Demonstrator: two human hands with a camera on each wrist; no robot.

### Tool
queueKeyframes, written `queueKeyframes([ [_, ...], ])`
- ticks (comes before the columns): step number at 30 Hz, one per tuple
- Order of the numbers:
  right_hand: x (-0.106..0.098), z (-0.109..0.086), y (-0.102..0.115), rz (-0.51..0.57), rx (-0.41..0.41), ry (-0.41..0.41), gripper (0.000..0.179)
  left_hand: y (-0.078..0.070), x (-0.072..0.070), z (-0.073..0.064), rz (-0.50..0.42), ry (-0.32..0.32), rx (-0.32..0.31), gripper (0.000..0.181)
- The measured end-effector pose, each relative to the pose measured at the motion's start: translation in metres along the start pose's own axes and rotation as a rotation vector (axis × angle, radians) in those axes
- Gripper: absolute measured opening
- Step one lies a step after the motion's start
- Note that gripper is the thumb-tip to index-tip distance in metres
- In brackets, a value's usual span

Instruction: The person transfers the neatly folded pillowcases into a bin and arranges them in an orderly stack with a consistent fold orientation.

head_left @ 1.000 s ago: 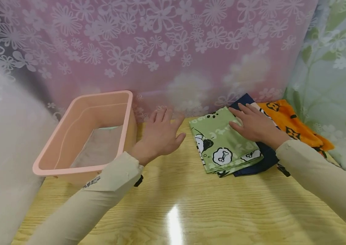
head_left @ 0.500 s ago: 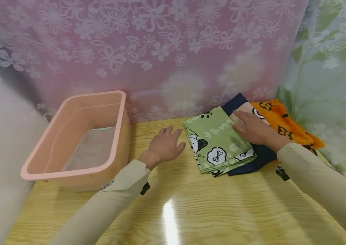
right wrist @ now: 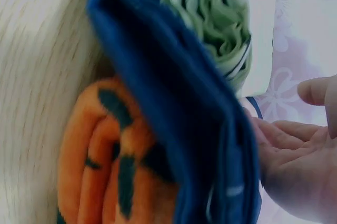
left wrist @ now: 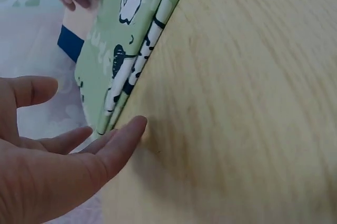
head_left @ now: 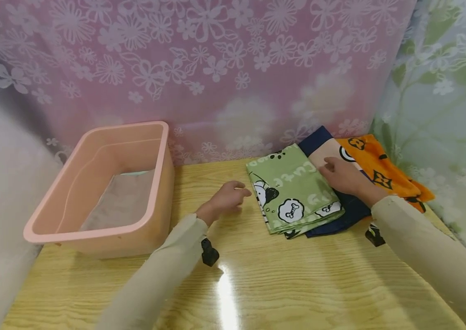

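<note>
- Holding nothing: my left grip (head_left: pixel 226 200), thumb and fingers loosely parted, just beside the green cloth (head_left: pixel 292 188), right of centre in the frame.
- My right grip (head_left: pixel 342 176), also loose and empty, over the navy cloth (head_left: pixel 351 210); contact unclear.
- Green cloth, folded: likely light, soft, floppy; best taken under both side edges, folds together.
- Pink bin (head_left: pixel 92 236), frame left: grey cloth (head_left: pixel 119 201) inside.

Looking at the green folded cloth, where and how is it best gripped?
Probably by its left edge: the left hand could come in low from the left, thumb above, fingers below. The left wrist view shows the green cloth's stacked folds along that edge, so pinch all layers together. Its right side overlaps the navy cloth, where a grip might catch both.
</note>
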State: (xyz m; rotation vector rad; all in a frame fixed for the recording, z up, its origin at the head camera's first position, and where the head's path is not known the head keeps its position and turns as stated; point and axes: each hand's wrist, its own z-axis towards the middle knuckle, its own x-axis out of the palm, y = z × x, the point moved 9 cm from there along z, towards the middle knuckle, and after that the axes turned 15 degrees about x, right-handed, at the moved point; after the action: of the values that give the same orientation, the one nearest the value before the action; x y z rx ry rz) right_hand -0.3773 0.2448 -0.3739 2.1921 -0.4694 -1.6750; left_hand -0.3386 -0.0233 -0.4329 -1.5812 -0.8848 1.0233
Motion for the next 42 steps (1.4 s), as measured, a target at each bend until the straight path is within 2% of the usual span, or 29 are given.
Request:
queueKeyframes([
  [2,0.002,0.002,-0.001,0.000,0.021,0.013,0.063,0.009,0.001,0.002,-0.148,-0.045,-0.048,0.049],
  [4,0.005,0.004,-0.001,-0.004,0.028,0.030,0.063,0.014,0.001,0.005,-0.236,-0.084,-0.079,0.047],
  [7,0.009,0.008,-0.001,-0.010,0.047,0.051,0.062,0.015,0.000,0.007,-0.283,-0.125,-0.107,0.049],
  [11,0.014,0.011,-0.001,-0.024,0.066,0.062,0.060,0.017,0.003,0.011,-0.315,-0.131,-0.123,0.052],
  [16,0.017,0.013,0.001,-0.029,0.048,0.069,0.056,0.020,0.010,0.015,-0.368,-0.134,-0.129,0.048],
  [21,0.016,0.017,0.003,-0.033,0.040,0.047,0.030,0.022,0.018,0.021,-0.402,-0.146,-0.151,0.045],
  [25,0.016,0.022,0.000,-0.039,0.078,0.056,0.029,0.023,0.024,0.027,-0.431,-0.149,-0.168,0.042],
  [29,0.020,0.027,-0.004,-0.029,0.126,0.087,0.031,0.028,0.025,0.030,-0.453,-0.175,-0.185,0.031],
  [35,0.024,0.032,-0.007,-0.013,0.146,0.106,0.033,0.031,0.029,0.038,-0.492,-0.185,-0.203,0.020],
  [38,0.025,0.032,-0.008,-0.019,0.149,0.106,0.031,0.029,0.034,0.044,-0.461,-0.168,-0.201,0.014],
  [42,0.024,0.033,-0.009,-0.016,0.145,0.097,0.029,0.027,0.036,0.050,-0.378,-0.163,-0.164,0.007],
])
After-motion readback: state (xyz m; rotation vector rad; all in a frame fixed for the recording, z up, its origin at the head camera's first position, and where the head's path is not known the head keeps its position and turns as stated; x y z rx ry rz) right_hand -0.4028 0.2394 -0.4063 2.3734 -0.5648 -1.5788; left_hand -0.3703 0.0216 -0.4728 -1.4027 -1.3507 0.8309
